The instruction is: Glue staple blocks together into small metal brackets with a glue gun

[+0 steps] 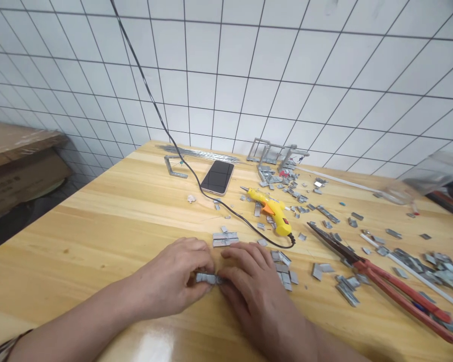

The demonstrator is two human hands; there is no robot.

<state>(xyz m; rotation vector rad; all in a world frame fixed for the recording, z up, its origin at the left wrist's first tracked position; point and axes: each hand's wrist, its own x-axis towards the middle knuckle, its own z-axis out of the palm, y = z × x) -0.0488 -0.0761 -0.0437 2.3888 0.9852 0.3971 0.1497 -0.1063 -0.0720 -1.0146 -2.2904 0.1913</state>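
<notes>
Near the front of the wooden table, my left hand (183, 276) pinches a short grey metal strip (207, 278) between thumb and fingers. My right hand (254, 286) meets the strip's right end, its thumb and fingertips closed on it; part of that end is hidden by the fingers. Just beyond the hands lies a small stack of flat grey metal pieces (225, 239). More cut metal pieces (285, 271) lie against the far side of my right hand.
A yellow glue gun (272, 210) with a black cord (249, 222) lies beyond my hands, beside a phone (218, 177). Red-handled shears (381, 281) rest at right among scattered metal offcuts (438, 266). Bent metal frames (274, 152) stand by the tiled wall (204, 65).
</notes>
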